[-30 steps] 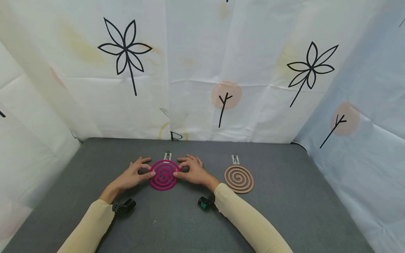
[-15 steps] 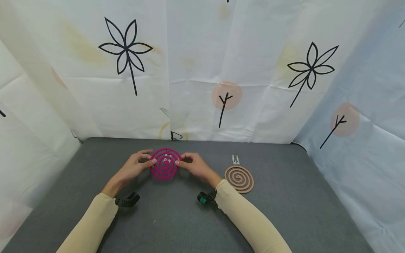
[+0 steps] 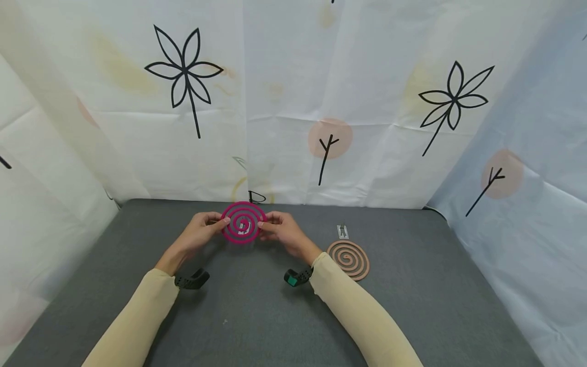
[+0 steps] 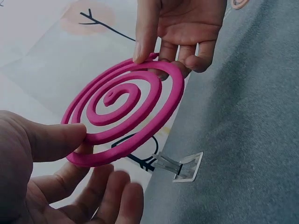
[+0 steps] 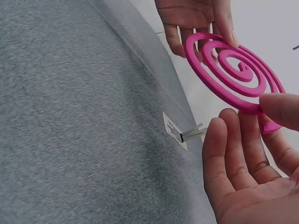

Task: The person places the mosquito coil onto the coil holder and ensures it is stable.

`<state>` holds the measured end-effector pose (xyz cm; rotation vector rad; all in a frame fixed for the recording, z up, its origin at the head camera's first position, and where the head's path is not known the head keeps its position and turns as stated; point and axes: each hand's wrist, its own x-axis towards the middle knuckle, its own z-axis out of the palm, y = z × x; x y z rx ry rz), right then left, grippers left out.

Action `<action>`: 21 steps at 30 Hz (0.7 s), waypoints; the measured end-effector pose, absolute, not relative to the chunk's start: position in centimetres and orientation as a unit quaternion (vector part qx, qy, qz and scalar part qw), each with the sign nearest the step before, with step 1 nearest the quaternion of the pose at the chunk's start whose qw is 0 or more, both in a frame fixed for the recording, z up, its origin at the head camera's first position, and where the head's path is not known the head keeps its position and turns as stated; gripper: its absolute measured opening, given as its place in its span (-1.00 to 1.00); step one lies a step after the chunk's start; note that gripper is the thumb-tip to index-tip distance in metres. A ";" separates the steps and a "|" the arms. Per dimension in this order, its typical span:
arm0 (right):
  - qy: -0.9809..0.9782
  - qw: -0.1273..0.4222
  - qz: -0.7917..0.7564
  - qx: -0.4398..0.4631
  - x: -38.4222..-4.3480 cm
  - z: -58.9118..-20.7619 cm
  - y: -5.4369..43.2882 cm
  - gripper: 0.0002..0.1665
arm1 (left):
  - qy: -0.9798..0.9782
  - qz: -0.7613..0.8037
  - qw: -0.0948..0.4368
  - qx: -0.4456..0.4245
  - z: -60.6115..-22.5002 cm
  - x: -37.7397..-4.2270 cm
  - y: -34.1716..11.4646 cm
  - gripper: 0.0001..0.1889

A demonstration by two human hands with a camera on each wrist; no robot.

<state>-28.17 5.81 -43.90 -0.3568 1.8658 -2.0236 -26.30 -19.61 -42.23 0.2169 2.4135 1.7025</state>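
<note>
A pink mosquito coil [image 4: 176, 86] is up off the table, held between both hands. My left hand [image 3: 198, 233] pinches its left rim, thumb on top and index finger below; the other fingers curve loosely underneath in the left wrist view. On the opposite rim my right hand [image 3: 290, 234] pinches with thumb above and fingers beneath. Below and beyond the coil, a small metal coil stand [image 4: 189, 168] lies on the table with its prong raised. In the head view it shows through the coil's gaps. The coil is apart from the stand in both wrist views.
To the right, a tan mosquito coil [image 3: 347, 256] lies flat on the grey table [image 3: 247, 316], partly behind the right sleeve. A second metal stand [image 3: 342, 232] lies just beyond it. A white patterned curtain [image 3: 284, 92] hangs at the table's back edge.
Both hands have raised the pink coil off the table and carried it away from the body, over the near stand. The tan coil and second stand have stayed put.
</note>
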 end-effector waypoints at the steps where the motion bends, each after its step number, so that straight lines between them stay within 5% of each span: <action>1: 0.658 0.183 -0.720 -0.121 -28.3 -43.9 5.8 -0.79 | 0.808 0.578 0.094 0.070 -42.3 -26.4 -19.5 -0.57; 21: 0.593 0.185 -0.783 -0.009 -30.4 -44.1 4.7 -0.77 | 0.734 0.664 0.139 -0.018 -43.1 -29.4 -19.0 -0.54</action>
